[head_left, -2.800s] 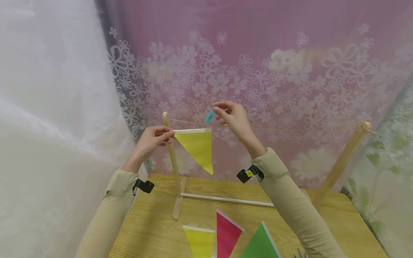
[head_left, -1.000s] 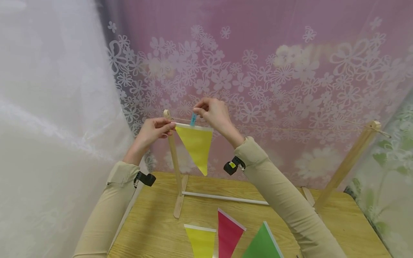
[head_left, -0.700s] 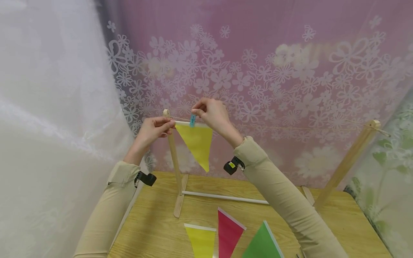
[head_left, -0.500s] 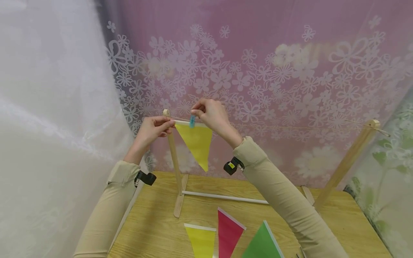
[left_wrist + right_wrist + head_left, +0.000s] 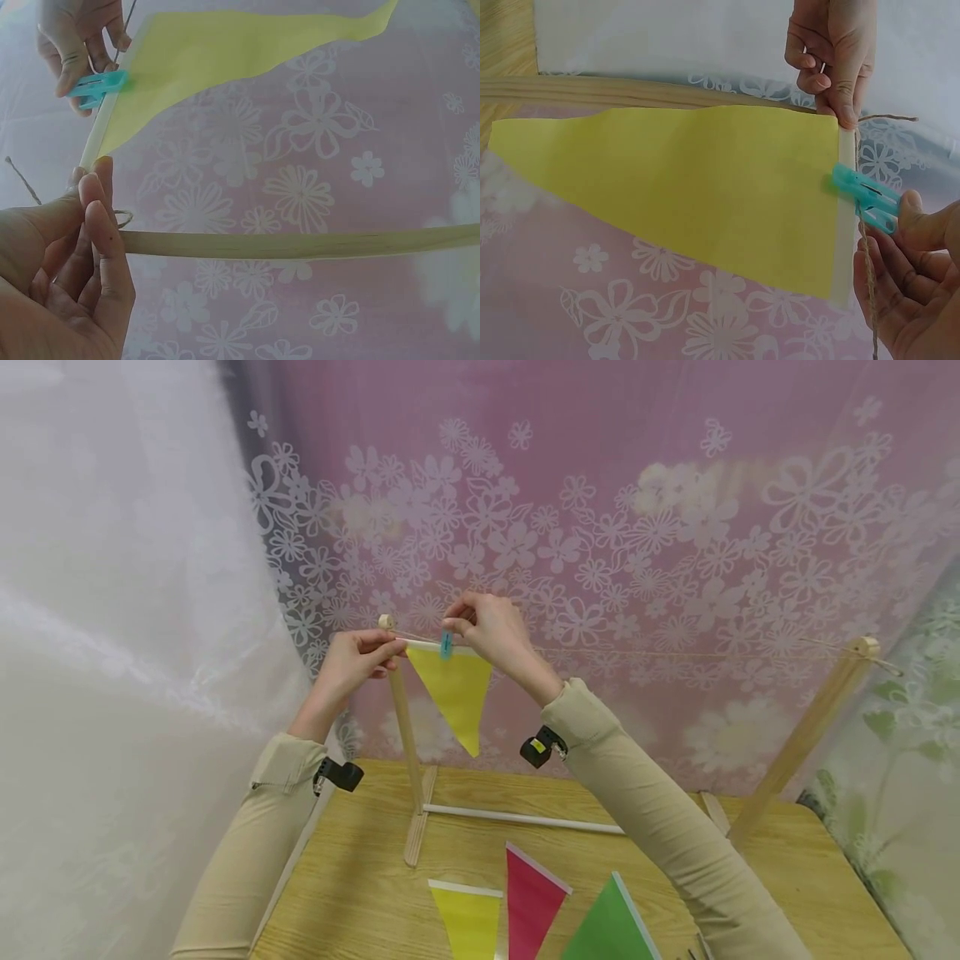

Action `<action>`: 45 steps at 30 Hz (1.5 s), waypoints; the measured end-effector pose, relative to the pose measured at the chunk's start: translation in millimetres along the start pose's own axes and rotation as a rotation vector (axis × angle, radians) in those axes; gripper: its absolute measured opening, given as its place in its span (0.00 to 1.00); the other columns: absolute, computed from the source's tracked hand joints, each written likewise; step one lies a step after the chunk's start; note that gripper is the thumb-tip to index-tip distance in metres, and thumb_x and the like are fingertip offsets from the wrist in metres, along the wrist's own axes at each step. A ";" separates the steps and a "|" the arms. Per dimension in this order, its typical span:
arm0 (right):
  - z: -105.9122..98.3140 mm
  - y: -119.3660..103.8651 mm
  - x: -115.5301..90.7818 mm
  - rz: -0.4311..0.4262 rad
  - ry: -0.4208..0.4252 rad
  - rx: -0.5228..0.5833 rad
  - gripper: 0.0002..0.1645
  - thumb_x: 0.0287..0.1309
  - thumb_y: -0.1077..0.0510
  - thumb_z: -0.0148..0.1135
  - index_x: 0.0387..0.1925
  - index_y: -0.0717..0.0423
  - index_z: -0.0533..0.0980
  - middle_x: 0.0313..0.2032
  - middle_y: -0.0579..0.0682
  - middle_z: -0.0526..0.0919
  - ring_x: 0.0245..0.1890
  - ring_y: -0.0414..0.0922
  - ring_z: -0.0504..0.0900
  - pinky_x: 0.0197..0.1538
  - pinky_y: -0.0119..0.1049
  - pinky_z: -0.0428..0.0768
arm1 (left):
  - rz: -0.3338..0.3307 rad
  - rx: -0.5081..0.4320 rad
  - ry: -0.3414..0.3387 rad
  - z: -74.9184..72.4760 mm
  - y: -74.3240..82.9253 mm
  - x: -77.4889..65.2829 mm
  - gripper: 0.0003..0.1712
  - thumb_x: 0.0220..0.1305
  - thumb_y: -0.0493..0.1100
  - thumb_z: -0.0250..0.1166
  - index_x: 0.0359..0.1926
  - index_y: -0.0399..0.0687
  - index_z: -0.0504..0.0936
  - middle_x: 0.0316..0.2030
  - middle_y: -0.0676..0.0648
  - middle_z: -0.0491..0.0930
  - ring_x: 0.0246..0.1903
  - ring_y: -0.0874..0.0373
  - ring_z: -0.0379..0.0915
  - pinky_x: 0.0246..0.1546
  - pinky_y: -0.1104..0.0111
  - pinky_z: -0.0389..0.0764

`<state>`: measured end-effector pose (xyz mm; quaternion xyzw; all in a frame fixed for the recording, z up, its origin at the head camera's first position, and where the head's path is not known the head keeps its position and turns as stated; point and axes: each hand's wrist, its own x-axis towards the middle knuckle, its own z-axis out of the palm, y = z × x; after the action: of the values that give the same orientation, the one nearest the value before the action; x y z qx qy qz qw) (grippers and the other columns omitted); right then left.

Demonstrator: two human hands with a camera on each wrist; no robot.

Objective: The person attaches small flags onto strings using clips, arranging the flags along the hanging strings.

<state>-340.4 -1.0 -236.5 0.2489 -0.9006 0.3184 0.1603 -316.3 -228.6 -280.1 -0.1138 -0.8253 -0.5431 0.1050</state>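
Observation:
A yellow triangular pennant with a white top edge hangs point down in the head view. My left hand pinches its top left corner between thumb and fingers, beside the left post. My right hand holds a turquoise clothespin by its handle end. In the right wrist view the clothespin straddles the pennant's white edge, near its middle. A twine string runs along that edge and passes at the clothespin. The right fingers stand behind the handles in the left wrist view.
The string stretches between a left wooden post and a right wooden post. A white rod joins their feet. On the wooden table lie yellow, red and green pennants.
My right hand has moved left and down, bringing the clothespin from above the pennant's right corner onto the middle of its top edge. The left hand has risen slightly, still pinching the corner.

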 end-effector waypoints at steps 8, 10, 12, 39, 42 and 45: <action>-0.5 -1.0 -2.2 0.001 -0.009 0.010 0.15 0.68 0.50 0.65 0.48 0.55 0.84 0.40 0.52 0.88 0.38 0.47 0.85 0.40 0.39 0.81 | -0.010 -0.011 0.000 0.3 -0.7 -1.0 0.20 0.72 0.48 0.65 0.55 0.37 0.84 0.48 0.34 0.85 0.37 0.49 0.83 0.34 0.73 0.84; -0.3 -1.1 -2.8 0.001 -0.011 0.013 0.15 0.68 0.50 0.65 0.48 0.56 0.84 0.41 0.52 0.88 0.38 0.47 0.86 0.41 0.39 0.82 | -0.005 -0.011 0.000 0.0 -1.3 -1.3 0.20 0.72 0.48 0.65 0.55 0.36 0.84 0.48 0.34 0.85 0.37 0.51 0.83 0.35 0.73 0.84; 0.0 -1.0 -3.7 -0.001 -0.013 0.017 0.15 0.68 0.51 0.65 0.48 0.56 0.84 0.41 0.52 0.88 0.39 0.47 0.86 0.41 0.39 0.82 | -0.002 -0.015 0.003 0.1 -1.2 -2.1 0.20 0.72 0.47 0.65 0.55 0.36 0.84 0.48 0.33 0.85 0.36 0.52 0.83 0.35 0.72 0.84; -1.4 6.5 -9.3 -0.038 -0.086 0.017 0.28 0.69 0.45 0.64 0.64 0.54 0.77 0.50 0.52 0.87 0.45 0.49 0.87 0.46 0.42 0.85 | -0.033 0.026 0.013 3.5 -0.3 -9.6 0.23 0.71 0.53 0.65 0.53 0.39 0.86 0.46 0.38 0.88 0.32 0.61 0.85 0.35 0.71 0.85; -3.1 6.1 -10.3 -0.038 -0.082 0.019 0.28 0.68 0.46 0.65 0.64 0.53 0.77 0.49 0.52 0.87 0.45 0.49 0.87 0.45 0.42 0.84 | -0.046 0.020 0.000 3.2 -1.0 -10.2 0.23 0.71 0.53 0.65 0.53 0.39 0.86 0.45 0.40 0.88 0.33 0.59 0.85 0.35 0.71 0.85; -4.5 5.9 -11.5 -0.041 -0.082 0.023 0.27 0.68 0.47 0.66 0.64 0.53 0.77 0.49 0.51 0.87 0.44 0.49 0.87 0.45 0.42 0.84 | -0.060 0.012 -0.017 3.3 -2.4 -11.5 0.23 0.72 0.53 0.65 0.53 0.39 0.86 0.45 0.40 0.88 0.36 0.52 0.86 0.36 0.70 0.85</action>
<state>-333.6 9.8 -241.3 0.2820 -0.8974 0.3149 0.1268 -306.3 -227.3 -286.9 -0.0930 -0.8325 -0.5400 0.0825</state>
